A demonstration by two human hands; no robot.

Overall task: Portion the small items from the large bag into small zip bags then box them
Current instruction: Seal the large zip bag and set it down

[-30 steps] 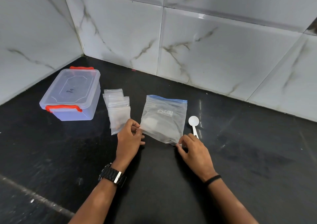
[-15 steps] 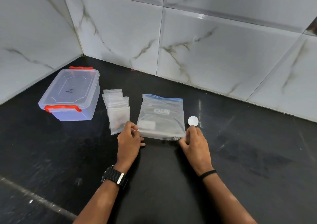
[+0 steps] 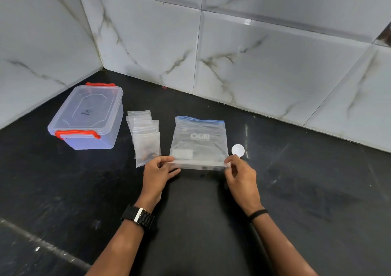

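Head view, item by item: your left hand point(image 3: 157, 173) and right hand point(image 3: 241, 175) each pinch a near corner of the large bag point(image 3: 198, 141) on the black counter point(image 3: 306, 191); small zip bags point(image 3: 145, 134) lie beside it, lidded box point(image 3: 88, 117) farther left.

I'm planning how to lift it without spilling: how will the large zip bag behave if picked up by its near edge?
The large zip bag looks like thin clear film, so it will probably sag and fold. It lies nearly flat with little inside, so it is likely light. Both hands, left hand and right hand, pinch its near corners, which should steady it.
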